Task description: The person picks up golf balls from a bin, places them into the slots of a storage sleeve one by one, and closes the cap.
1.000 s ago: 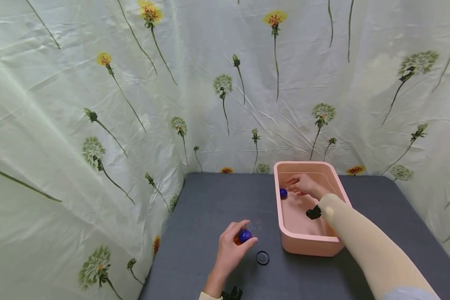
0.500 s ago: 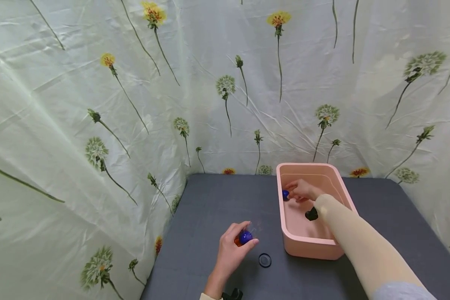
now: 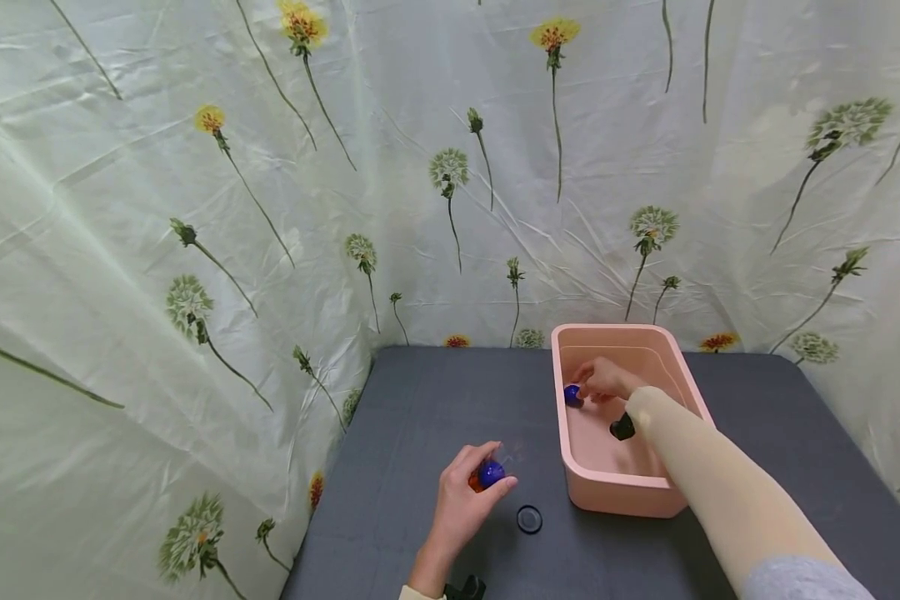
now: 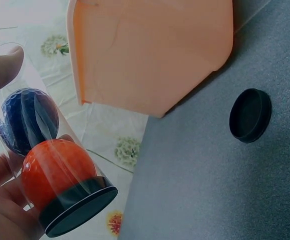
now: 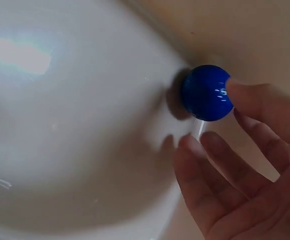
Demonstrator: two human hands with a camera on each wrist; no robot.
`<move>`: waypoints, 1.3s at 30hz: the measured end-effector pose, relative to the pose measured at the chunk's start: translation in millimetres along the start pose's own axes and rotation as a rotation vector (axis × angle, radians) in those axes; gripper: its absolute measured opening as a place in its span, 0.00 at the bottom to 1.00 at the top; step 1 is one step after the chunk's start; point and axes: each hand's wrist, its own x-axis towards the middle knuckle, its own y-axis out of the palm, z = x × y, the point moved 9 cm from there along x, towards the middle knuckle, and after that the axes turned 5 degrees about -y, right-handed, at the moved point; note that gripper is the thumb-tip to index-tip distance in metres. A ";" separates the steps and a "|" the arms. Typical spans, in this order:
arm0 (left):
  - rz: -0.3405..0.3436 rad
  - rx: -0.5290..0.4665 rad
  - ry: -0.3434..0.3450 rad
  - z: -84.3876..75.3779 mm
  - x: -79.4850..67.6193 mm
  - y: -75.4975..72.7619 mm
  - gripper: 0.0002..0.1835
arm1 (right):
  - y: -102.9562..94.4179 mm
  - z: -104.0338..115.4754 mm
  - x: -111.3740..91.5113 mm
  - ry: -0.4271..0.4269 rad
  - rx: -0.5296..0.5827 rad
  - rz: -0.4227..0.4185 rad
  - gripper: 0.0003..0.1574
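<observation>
My left hand [image 3: 462, 497] grips a clear tube [image 4: 65, 130] with a black cap on its lower end. Inside the tube, a dark blue ball [image 4: 29, 121] sits against an orange-red ball [image 4: 60, 171]. Within the pink bin [image 3: 621, 483], my right hand [image 3: 607, 379] reaches to a shiny blue ball [image 5: 206, 93] near the left wall. The thumb touches the ball's side and one fingertip is close beside it. The other fingers are spread and loosely bent, apart from the ball. A loose black cap [image 3: 529, 519] lies on the table near my left hand.
The bin stands at the right of the grey table [image 3: 442, 400], its walls rising around my right hand. A pale flower-printed sheet [image 3: 390, 200] hangs behind the table and along its left side.
My right hand has moved down and left inside the bin to the blue ball, which has shifted slightly. The left hand holds the tube as before.
</observation>
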 end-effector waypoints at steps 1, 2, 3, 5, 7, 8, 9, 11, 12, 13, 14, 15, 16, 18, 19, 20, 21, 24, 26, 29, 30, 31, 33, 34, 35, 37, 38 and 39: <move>0.001 0.001 -0.002 0.0 -0.2 -0.1 0.27 | 1.4 -2.2 0.8 0.004 0.007 0.002 0.25; 0.001 0.003 -0.002 0.1 -0.3 -0.3 0.27 | 3.4 -4.8 1.6 0.012 0.017 0.009 0.26; 0.000 0.006 -0.001 0.0 -0.4 -0.4 0.27 | 5.7 -7.2 2.3 0.018 0.028 0.020 0.26; -0.001 0.009 0.004 -0.3 -0.4 -0.8 0.27 | 10.2 -11.6 3.6 0.026 0.036 0.045 0.25; -0.003 0.008 0.012 -0.7 -0.6 -1.2 0.27 | 13.3 -13.5 4.7 0.019 0.033 0.058 0.23; -0.005 0.009 0.013 -0.6 -0.7 -1.4 0.27 | 14.2 -14.0 5.2 0.013 0.028 0.059 0.23; -0.007 0.007 0.014 -0.5 -1.0 -1.8 0.27 | 14.9 -13.7 5.6 0.002 0.017 0.061 0.22; -0.005 0.003 0.015 -0.7 -0.9 -0.9 0.27 | 14.2 -12.9 4.7 -0.016 -0.013 0.065 0.22; -0.004 0.003 0.012 -0.4 -1.0 -0.5 0.27 | 13.8 -12.3 4.2 -0.024 -0.026 0.067 0.22; -0.003 0.000 0.010 -0.2 -1.2 -0.1 0.27 | 13.4 -11.8 3.5 -0.025 -0.035 0.070 0.22; -0.002 -0.003 0.008 0.1 -1.4 0.2 0.27 | 13.1 -11.2 2.8 -0.026 -0.044 0.074 0.22; -0.001 -0.005 0.008 0.2 -1.5 0.4 0.27 | 12.7 -10.5 2.2 -0.025 -0.052 0.078 0.22; 0.000 -0.006 0.009 0.2 -1.6 0.7 0.27 | 12.0 -9.8 1.5 -0.023 -0.058 0.079 0.22; 0.001 -0.009 0.016 -0.2 -1.3 1.2 0.27 | 9.7 -8.2 0.2 -0.011 -0.063 0.075 0.22; 0.002 -0.009 0.021 -0.7 -1.1 1.4 0.27 | 8.8 -6.3 -0.6 -0.016 -0.074 0.074 0.22; 0.004 -0.009 0.025 -1.3 -1.0 1.7 0.27 | 7.7 -4.6 -1.2 -0.018 -0.082 0.072 0.22; 0.005 -0.009 0.029 -1.8 -0.9 2.0 0.27 | 6.6 -2.8 -2.0 -0.021 -0.089 0.069 0.22; 0.015 -0.011 0.024 -2.2 -1.6 3.3 0.27 | 4.8 4.3 -4.3 -0.034 -0.103 0.073 0.23; 0.023 -0.013 0.010 -1.6 -3.0 4.3 0.27 | 5.6 11.0 -6.3 -0.058 -0.120 0.088 0.23; 0.031 -0.015 -0.013 -0.8 -4.2 5.8 0.27 | 5.8 21.8 -8.9 -0.095 -0.143 0.103 0.22; 0.032 -0.017 -0.018 -0.8 -4.2 6.2 0.27 | 5.5 25.7 -10.0 -0.108 -0.148 0.107 0.22; 0.032 -0.017 -0.019 -1.1 -4.1 6.7 0.27 | 4.9 29.3 -11.0 -0.122 -0.158 0.107 0.21; 0.032 -0.018 -0.016 -2.0 -3.8 7.5 0.27 | 3.0 35.6 -14.0 -0.135 -0.166 0.109 0.20; 0.032 -0.019 -0.013 -2.5 -3.8 7.9 0.27 | 2.3 38.8 -15.4 -0.144 -0.173 0.112 0.20; 0.033 -0.020 -0.010 -3.0 -3.7 8.3 0.27 | 1.6 42.2 -17.3 -0.157 -0.182 0.119 0.20; 0.032 -0.020 -0.003 -3.7 -3.9 9.0 0.27 | 0.4 48.0 -20.4 -0.175 -0.198 0.126 0.20; 0.033 -0.020 -0.001 -4.1 -4.1 9.4 0.27 | -0.2 50.7 -22.0 -0.182 -0.207 0.130 0.20; 0.033 -0.019 0.000 -4.4 -4.3 9.7 0.27 | -0.8 52.7 -23.3 -0.186 -0.209 0.134 0.20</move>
